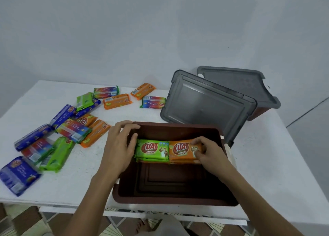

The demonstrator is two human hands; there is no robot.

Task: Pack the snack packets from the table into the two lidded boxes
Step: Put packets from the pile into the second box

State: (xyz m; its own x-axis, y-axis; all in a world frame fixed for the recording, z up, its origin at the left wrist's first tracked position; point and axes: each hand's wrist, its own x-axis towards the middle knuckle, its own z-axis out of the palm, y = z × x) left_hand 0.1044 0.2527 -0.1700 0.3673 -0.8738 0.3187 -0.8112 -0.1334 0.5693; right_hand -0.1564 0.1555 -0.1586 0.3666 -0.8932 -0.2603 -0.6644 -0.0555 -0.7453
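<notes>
An open dark brown box (pixel 178 199) stands at the table's front edge. Inside, against its far wall, lie a green packet (pixel 153 149) and an orange packet (pixel 181 151), side by side on other packets. My left hand (pixel 119 146) rests on the box's left rim, its thumb against the green packet's left end. My right hand (pixel 209 153) pinches the right end of the orange packet. Several blue, green, orange and rainbow packets (pixel 71 129) lie scattered on the table to the left.
A grey lid (pixel 206 104) leans behind the open box against a second brown box (pixel 258 114), which has its own grey lid (pixel 236 82) on. The white table (pixel 276 164) ends near the front; a wall stands close behind. A bare foot shows under the table.
</notes>
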